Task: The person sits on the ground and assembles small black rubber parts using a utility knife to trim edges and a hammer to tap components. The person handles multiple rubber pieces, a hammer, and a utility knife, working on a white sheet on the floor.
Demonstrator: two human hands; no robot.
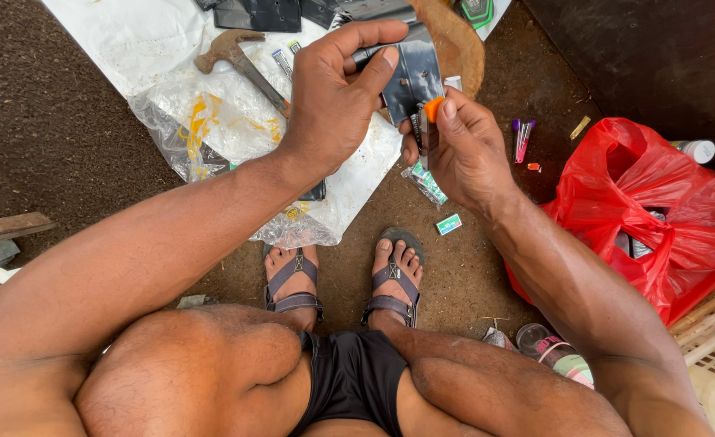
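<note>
The left hand (333,97) comes in from the lower left with the wrist bent, thumb and fingers pinched on the upper edge of a dark, shiny piece of sheet (412,77) held above the ground. The right hand (458,150) rises from the right, closed around a small orange-tipped tool (432,109), probably a cutter, its tip touching the piece's lower edge. Just behind and below the hands lies a crumpled clear plastic bag (220,121) with a hammer (240,57) on it. A red bag (657,202) sits well apart to the right, with bare dirt floor (66,154) between and open ground at far left.
</note>
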